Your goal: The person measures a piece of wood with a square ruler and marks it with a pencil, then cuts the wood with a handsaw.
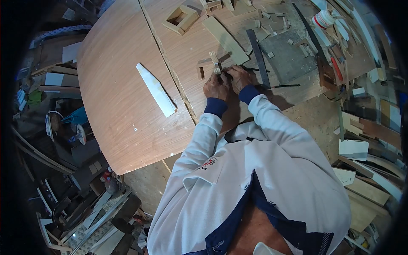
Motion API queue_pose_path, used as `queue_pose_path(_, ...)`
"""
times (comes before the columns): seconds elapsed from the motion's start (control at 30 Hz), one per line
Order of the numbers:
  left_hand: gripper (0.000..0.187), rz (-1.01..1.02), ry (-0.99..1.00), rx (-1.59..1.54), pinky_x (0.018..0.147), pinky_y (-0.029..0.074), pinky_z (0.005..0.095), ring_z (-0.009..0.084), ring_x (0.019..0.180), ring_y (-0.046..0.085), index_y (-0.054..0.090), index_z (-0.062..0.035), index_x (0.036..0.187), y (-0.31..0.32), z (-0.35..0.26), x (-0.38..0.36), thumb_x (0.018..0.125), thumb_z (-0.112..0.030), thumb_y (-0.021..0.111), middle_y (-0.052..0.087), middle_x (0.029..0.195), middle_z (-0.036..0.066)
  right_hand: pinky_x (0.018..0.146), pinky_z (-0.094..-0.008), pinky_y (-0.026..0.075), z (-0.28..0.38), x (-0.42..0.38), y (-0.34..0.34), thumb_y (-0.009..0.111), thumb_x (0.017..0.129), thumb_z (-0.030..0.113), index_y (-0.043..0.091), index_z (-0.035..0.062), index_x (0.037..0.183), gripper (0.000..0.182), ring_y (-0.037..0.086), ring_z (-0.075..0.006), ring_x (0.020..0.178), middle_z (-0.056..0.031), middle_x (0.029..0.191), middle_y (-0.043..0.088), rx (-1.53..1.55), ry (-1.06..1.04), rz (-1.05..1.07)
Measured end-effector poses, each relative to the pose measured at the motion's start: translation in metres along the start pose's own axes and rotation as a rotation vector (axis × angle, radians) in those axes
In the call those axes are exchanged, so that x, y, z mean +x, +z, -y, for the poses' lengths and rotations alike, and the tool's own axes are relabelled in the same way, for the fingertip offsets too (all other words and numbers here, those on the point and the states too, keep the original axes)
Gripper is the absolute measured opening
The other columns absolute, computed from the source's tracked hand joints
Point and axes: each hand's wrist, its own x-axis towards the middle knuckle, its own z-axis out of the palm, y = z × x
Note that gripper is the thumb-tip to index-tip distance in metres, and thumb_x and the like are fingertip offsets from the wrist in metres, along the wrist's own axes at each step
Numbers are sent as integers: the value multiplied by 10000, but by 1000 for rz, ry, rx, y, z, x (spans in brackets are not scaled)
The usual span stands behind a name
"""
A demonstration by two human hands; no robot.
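My left hand (pixel 216 88) pinches small, pale, blocky wooden piece (pixel 215 64) low, likely for steadiness; right hand (pixel 239 79) close, grip unclear.

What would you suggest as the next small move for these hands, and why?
Probably steady the small pale wooden piece with the left hand before moving the right hand, since both hands crowd its near end while its far end extends past them.

The hands (pixel 216 88) partly hide the small wooden piece (pixel 213 58).
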Motion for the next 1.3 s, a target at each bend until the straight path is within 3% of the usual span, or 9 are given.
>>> queue_pose_path(0.27, 161, -14, -12, 18, 556, 491, 370, 295, 623, 631, 631, -83, 788, 0, 0, 0, 746, -236, 656, 635, 663, 116, 825, -373, 462, -1, -1, 1, 536, 757, 87, 625, 120, 1004, 264, 552, -303, 964, -120, 989, 586, -1, 30, 48)
queue_pose_path(0.4, 178, -15, 0, 28, 581, 498, 366, 289, 652, 636, 624, -74, 833, 5, 6, -1, 728, -211, 665, 645, 702, 115, 781, -376, 461, 2, -1, 1, 546, 790, 69, 625, 63, 943, 172, 568, -322, 899, -126, 924, 605, -3, -7, -34)
queue_pose_path(0.47, 282, 23, -29, 27, 609, 505, 373, 305, 671, 639, 587, -61, 957, 1, 3, -2, 721, -194, 666, 658, 749, 122, 777, -377, 461, 1, -2, 3, 552, 794, 76, 626, 62, 938, 162, 568, -321, 894, -127, 924, 604, -8, -11, -35)
queue_pose_path(0.53, 376, 60, -80, -46, 635, 505, 378, 315, 704, 641, 538, -38, 1044, -6, -3, -2, 719, -181, 660, 662, 792, 134, 834, -382, 455, -2, -1, 4, 543, 795, 140, 619, 133, 1017, 235, 548, -310, 967, -123, 991, 587, 0, 34, 21)
queue_pose_path(0.67, 584, 84, -120, -72, 710, 500, 392, 348, 808, 637, 393, 30, 1222, -7, 0, -8, 716, -135, 632, 658, 902, 178, 820, -381, 461, -3, -1, 4, 545, 805, 154, 619, 131, 1017, 226, 558, -314, 944, -118, 995, 588, -18, 42, 67)
queue_pose_path(0.9, 620, 118, -298, -88, 738, 497, 366, 333, 872, 628, 342, 49, 1261, -6, -1, -15, 705, -79, 583, 630, 986, 213, 827, -389, 461, -4, -1, 3, 583, 773, 130, 615, 111, 1026, 256, 558, -318, 955, -131, 1012, 595, -4, 25, 15)
queue_pose_path(1.1, 626, 47, -279, -300, 745, 494, 305, 235, 907, 609, 306, 31, 1263, 19, 20, -22, 703, -48, 573, 606, 1036, 172, 861, -404, 447, -2, -1, -2, 568, 757, 81, 589, 57, 1047, 292, 544, -336, 991, -154, 1033, 593, -15, 80, 24)
queue_pose_path(1.17, 601, -4, -304, -521, 751, 496, 297, 205, 916, 597, 313, 17, 1244, 26, 23, -21, 703, -12, 574, 579, 1048, 146, 865, -407, 443, 2, -3, -5, 563, 753, 68, 582, 48, 1052, 300, 541, -341, 998, -161, 1038, 592, 14, 93, 18)
queue_pose_path(1.3, 568, 2, -386, -641, 723, 500, 339, 262, 863, 616, 334, 20, 1221, 17, 14, -24, 691, -2, 538, 588, 994, 201, 868, -411, 436, 5, -8, -9, 555, 751, 49, 558, 45, 1085, 334, 544, -356, 990, -181, 1046, 588, 38, 151, 20)
